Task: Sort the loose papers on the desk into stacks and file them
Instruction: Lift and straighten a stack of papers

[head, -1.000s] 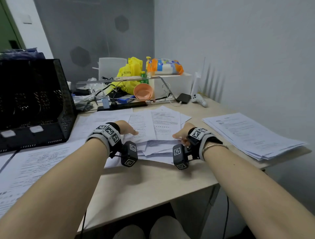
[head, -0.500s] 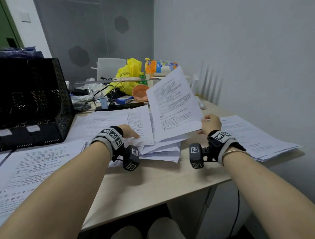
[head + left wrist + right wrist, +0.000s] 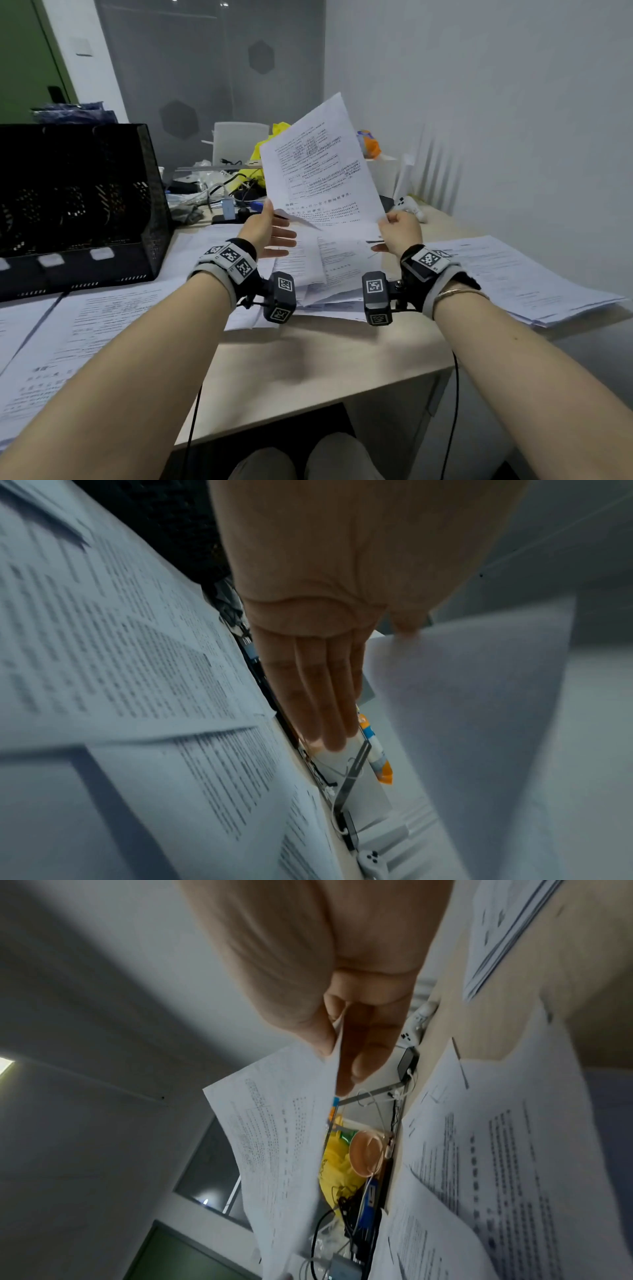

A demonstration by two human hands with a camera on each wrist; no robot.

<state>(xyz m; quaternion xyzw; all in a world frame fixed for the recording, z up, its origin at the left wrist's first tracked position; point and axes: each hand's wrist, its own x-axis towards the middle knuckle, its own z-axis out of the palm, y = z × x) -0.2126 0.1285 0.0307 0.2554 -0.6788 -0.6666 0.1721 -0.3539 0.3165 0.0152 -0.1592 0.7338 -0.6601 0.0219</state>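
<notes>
A printed sheet (image 3: 318, 171) stands upright above the desk (image 3: 308, 359). My right hand (image 3: 399, 228) pinches its lower right corner between thumb and fingers (image 3: 356, 1053). At the sheet's lower left edge is my left hand (image 3: 270, 233), thumb touching the paper and fingers (image 3: 325, 691) straight. In the left wrist view the sheet (image 3: 462, 696) shows its blank back. A loose pile of papers (image 3: 329, 267) lies under both hands. A neater stack (image 3: 507, 274) lies at the right, and more sheets (image 3: 85, 325) spread out at the left. A black mesh file rack (image 3: 78, 205) stands at the back left.
Clutter lines the desk's back edge: a yellow bag (image 3: 260, 154), cables, a white box and a white game controller (image 3: 409, 205). A wall runs close along the right side. Bare desk surface lies between the pile and the front edge.
My right hand took a sheet off the pile and raised it upright. My left hand left the pile and came up to the sheet's left edge.
</notes>
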